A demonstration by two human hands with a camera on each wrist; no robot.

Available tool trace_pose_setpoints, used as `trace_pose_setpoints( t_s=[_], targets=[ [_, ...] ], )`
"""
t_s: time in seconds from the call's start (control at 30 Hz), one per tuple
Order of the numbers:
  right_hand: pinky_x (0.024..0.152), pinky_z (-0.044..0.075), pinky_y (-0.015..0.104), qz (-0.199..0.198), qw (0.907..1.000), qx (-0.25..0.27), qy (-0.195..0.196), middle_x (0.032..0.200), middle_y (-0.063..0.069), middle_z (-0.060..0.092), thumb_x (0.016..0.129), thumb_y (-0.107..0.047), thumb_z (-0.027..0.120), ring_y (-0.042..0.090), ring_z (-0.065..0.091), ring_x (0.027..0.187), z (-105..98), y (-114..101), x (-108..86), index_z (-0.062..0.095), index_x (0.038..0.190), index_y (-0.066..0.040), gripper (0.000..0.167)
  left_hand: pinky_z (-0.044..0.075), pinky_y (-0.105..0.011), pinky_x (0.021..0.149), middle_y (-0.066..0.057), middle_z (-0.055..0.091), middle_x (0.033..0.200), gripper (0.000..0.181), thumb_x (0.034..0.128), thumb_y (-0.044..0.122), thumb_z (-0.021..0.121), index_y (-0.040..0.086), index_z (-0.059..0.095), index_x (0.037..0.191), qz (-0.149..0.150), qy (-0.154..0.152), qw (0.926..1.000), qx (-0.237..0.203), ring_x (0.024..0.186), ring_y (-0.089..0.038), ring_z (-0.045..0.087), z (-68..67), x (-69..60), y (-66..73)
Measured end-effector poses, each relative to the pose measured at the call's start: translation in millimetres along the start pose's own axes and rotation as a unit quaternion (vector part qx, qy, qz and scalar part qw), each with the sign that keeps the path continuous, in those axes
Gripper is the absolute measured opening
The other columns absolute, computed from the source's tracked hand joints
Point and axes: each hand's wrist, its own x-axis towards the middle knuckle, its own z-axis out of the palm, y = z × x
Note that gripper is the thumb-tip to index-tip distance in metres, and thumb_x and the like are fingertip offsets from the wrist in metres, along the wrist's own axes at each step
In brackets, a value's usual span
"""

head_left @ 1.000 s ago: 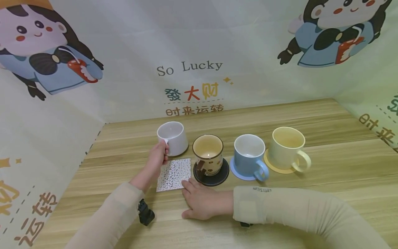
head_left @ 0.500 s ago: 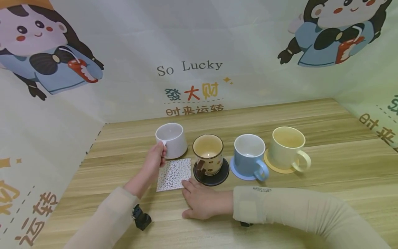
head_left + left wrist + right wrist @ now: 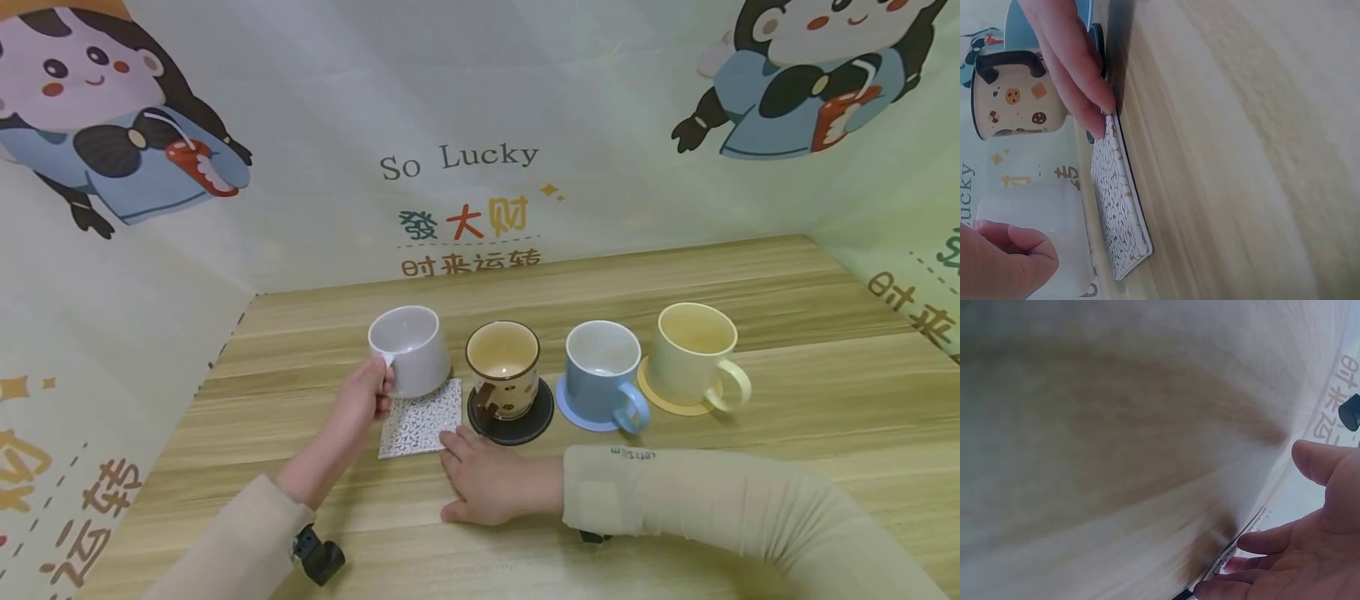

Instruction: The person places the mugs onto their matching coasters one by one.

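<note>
My left hand (image 3: 362, 392) grips the handle of a white mug (image 3: 411, 354), whose base hangs over the back part of a square white patterned coaster (image 3: 420, 427). In the left wrist view the mug (image 3: 1041, 209) looks raised off the coaster (image 3: 1116, 212). My right hand (image 3: 483, 479) lies flat with spread, straight fingers, its fingertips touching the coaster's near right corner. Just right of the coaster, a beige cookie-print mug (image 3: 504, 367) with a brown handle stands on a round black coaster (image 3: 513, 431).
A blue mug (image 3: 600, 379) on a blue coaster (image 3: 573, 417) and a yellow mug (image 3: 692, 358) on a yellow coaster (image 3: 671, 402) stand in line to the right. Printed cloth (image 3: 322, 125) walls the wooden table (image 3: 712, 500) at the back and sides.
My left hand has brought the white mug toward me and slightly left, from behind the coaster to over its back part. The right hand stays in place.
</note>
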Motion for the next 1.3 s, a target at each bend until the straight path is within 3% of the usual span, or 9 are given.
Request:
trace_pose_setpoints(
  t_s=[0.53, 0.8, 1.1, 1.3],
  targets=[
    [0.109, 0.022, 0.036, 0.001, 0.9999, 0.009, -0.004, 0.150, 0.011, 0.021, 0.086, -0.054, 0.051, 0.029, 0.020, 0.137, 0, 1, -1.9, 0.033, 0.140, -0.003, 0.076, 0.032, -0.021, 0.057, 0.003, 0.038, 0.073, 0.028, 0.1008, 0.023, 0.027, 0.010, 0.043, 0.081, 0.003, -0.010, 0.9999, -0.007, 0.060, -0.008, 0.034, 1.1, -24.7, -5.8],
    [0.110, 0.022, 0.036, -0.003, 0.9999, 0.009, -0.009, 0.150, 0.012, 0.020, 0.086, -0.054, 0.051, 0.029, 0.019, 0.138, 0, 2, -1.5, 0.032, 0.141, -0.003, 0.078, 0.031, -0.021, 0.056, 0.004, 0.037, 0.073, 0.030, 0.1011, 0.021, 0.026, 0.012, 0.043, 0.079, 0.000, -0.010, 0.9997, -0.022, 0.059, -0.008, 0.032, -4.6, -31.8, -12.7],
    [0.109, 0.023, 0.037, -0.007, 0.9999, 0.004, -0.008, 0.150, 0.012, 0.020, 0.086, -0.054, 0.051, 0.029, 0.019, 0.138, 0, 2, -1.8, 0.032, 0.141, -0.003, 0.077, 0.033, -0.020, 0.057, 0.003, 0.039, 0.074, 0.028, 0.1009, 0.021, 0.027, 0.011, 0.043, 0.080, -0.015, -0.003, 0.9998, -0.016, 0.061, -0.008, 0.034, -7.5, -39.9, -13.5],
    [0.109, 0.024, 0.037, -0.007, 1.0000, 0.001, -0.006, 0.150, 0.011, 0.020, 0.086, -0.054, 0.051, 0.029, 0.019, 0.138, 1, 2, -1.7, 0.032, 0.141, -0.003, 0.077, 0.033, -0.021, 0.058, 0.003, 0.039, 0.074, 0.029, 0.1010, 0.021, 0.027, 0.011, 0.043, 0.079, -0.009, -0.012, 0.9999, -0.005, 0.062, -0.009, 0.035, -8.3, -43.3, -13.5]
  ],
)
